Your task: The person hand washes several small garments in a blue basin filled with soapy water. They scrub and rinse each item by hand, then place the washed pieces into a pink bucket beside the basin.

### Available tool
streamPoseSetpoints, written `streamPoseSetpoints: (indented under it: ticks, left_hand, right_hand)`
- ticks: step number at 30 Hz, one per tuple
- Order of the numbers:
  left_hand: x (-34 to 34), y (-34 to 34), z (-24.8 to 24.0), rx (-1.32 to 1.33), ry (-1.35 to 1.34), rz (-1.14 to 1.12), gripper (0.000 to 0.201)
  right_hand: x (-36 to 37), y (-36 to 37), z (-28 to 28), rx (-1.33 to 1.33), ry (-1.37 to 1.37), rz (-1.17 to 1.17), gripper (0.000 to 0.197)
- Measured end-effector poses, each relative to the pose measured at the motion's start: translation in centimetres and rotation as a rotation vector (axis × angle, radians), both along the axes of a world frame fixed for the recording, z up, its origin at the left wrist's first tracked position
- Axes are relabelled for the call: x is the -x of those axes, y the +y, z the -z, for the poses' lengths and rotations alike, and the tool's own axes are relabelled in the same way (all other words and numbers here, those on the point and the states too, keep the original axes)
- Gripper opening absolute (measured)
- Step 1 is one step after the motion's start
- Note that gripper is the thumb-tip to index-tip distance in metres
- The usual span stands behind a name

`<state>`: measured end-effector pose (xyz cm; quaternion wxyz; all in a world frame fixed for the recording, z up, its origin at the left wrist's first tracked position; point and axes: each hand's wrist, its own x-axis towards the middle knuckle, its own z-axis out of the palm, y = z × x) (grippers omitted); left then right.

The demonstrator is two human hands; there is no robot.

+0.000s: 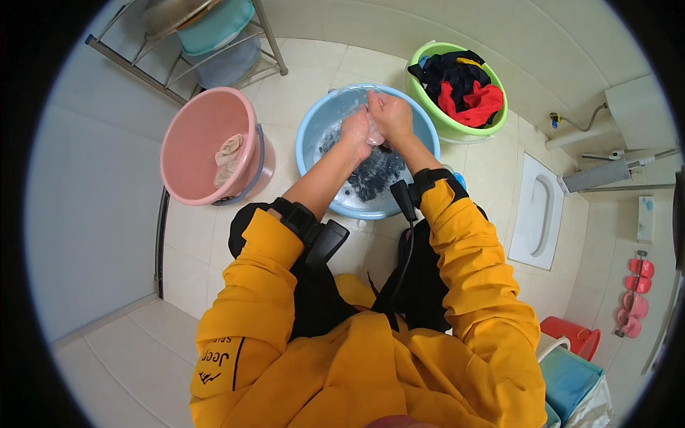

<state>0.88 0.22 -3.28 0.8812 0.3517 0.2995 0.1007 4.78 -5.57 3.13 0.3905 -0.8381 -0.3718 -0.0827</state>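
A blue basin [308,135] stands on the floor in front of me, with soapy water and dark cloth [374,175] in it. Over its far half my left hand [355,134] and my right hand [391,115] are closed together around a small, pale, wet cloth [374,134]. Only part of that cloth shows between the fingers, so its exact kind is hidden. Suds cling to both hands and to the basin's inner wall.
Left of the basin is a pink bucket [207,114] with a light cloth [228,158] inside. A green bucket [442,132] of dark and red clothes stands beyond on the right. A metal rack [135,64], a squat toilet [539,214] and a red bucket [581,337] are around me.
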Motion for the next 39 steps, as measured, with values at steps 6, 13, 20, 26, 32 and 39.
streamPoseSetpoints:
  ticks: [6,13,20,26,32,39]
  left_hand:
    - [1.1,1.1,-0.3,0.347,-0.148,-0.050,0.018]
    - [1.1,1.1,-4.3,0.167,-0.026,0.084,0.030]
    - [3.4,2.6,-7.5,-0.284,0.091,0.606,0.041]
    - [3.5,3.8,-8.7,0.076,-0.294,0.411,0.017]
    - [3.4,5.7,-8.4,0.117,-0.494,0.158,0.007]
    - [3.8,3.8,-8.2,0.003,-0.357,0.255,0.013]
  right_hand:
    - [2.0,0.6,0.2,-0.105,-0.168,-0.245,0.033]
    - [-2.3,-0.2,0.1,-0.105,0.258,0.002,0.039]
    - [-5.0,-2.3,-1.3,-0.096,0.947,-0.259,0.052]
    - [-4.2,-4.1,-0.6,0.034,1.353,-0.943,0.037]
    - [-4.5,-4.9,-0.6,0.223,1.294,-0.732,0.028]
    - [-8.9,-5.7,-1.2,-0.407,1.391,-0.327,0.026]
